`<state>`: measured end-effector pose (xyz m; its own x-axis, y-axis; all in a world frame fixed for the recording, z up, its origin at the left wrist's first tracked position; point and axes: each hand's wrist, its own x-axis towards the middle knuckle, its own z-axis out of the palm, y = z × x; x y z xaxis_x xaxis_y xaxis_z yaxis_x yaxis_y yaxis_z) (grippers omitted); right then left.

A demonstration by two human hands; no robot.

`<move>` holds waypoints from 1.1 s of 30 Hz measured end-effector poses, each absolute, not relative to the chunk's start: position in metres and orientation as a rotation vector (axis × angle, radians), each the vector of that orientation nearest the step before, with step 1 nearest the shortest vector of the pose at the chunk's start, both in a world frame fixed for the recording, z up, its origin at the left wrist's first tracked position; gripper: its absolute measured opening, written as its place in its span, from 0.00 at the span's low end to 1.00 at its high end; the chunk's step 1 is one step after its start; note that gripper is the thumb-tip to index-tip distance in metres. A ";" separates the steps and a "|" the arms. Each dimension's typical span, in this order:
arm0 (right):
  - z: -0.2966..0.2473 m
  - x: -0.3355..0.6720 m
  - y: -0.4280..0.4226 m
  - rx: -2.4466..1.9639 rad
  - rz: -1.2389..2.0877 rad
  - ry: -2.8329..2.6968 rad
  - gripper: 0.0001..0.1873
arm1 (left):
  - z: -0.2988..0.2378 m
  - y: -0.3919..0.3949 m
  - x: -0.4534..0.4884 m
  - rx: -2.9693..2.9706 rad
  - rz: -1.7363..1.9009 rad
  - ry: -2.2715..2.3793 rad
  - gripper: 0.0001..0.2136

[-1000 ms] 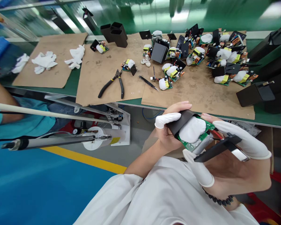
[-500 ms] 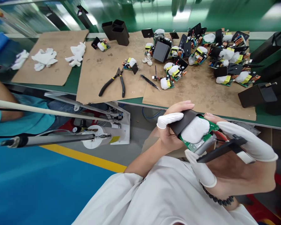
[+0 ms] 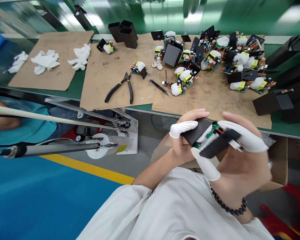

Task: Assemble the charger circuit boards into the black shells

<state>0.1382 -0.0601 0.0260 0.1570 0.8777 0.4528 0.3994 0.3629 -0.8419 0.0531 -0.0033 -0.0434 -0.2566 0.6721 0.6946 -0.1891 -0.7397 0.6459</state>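
Observation:
My left hand [image 3: 183,136] is closed around a black plastic case [image 3: 198,129], with a white cot on one finger. My right hand [image 3: 240,153], white cots on its thumb and a finger, grips a green circuit board [image 3: 210,134] that sits mostly inside the case's mouth. A flat black end cap [image 3: 218,144] hangs tilted at the board's outer end, in front of the right palm. White filler and red wire show in the narrow gap between case and cap. Both hands are over my lap, in front of the bench edge.
Cutting pliers [image 3: 122,87] and tweezers [image 3: 160,88] lie on the cardboard [image 3: 215,106]. Several circuit boards with white filler [image 3: 186,76] cover its right side. Black cases [image 3: 125,35] stand at the back. A co-worker's arm [image 3: 5,116] is at left, near a pneumatic device [image 3: 98,146].
My right hand has moved left toward the case, and the circuit board has slid much deeper into it. The end cap is now close to the case's mouth.

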 end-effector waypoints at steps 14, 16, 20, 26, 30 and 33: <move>0.016 0.217 0.029 -1.121 0.856 -1.618 0.49 | -0.066 0.035 0.037 1.681 1.175 0.832 0.38; 0.018 0.223 0.032 -1.126 0.625 -1.794 0.41 | -0.062 0.041 0.039 1.715 1.158 0.892 0.36; 0.018 0.225 0.030 -1.194 0.406 -1.953 0.21 | -0.053 0.046 0.049 1.787 1.101 1.002 0.33; -0.004 0.220 0.024 -1.334 0.208 -1.883 0.22 | -0.056 0.043 0.074 1.854 1.169 1.228 0.31; -0.017 0.216 0.019 -1.282 0.144 -1.851 0.27 | -0.057 0.040 0.081 1.959 1.190 1.301 0.32; -0.020 0.215 0.018 -1.207 0.092 -1.833 0.32 | -0.055 0.039 0.080 2.036 1.145 1.307 0.32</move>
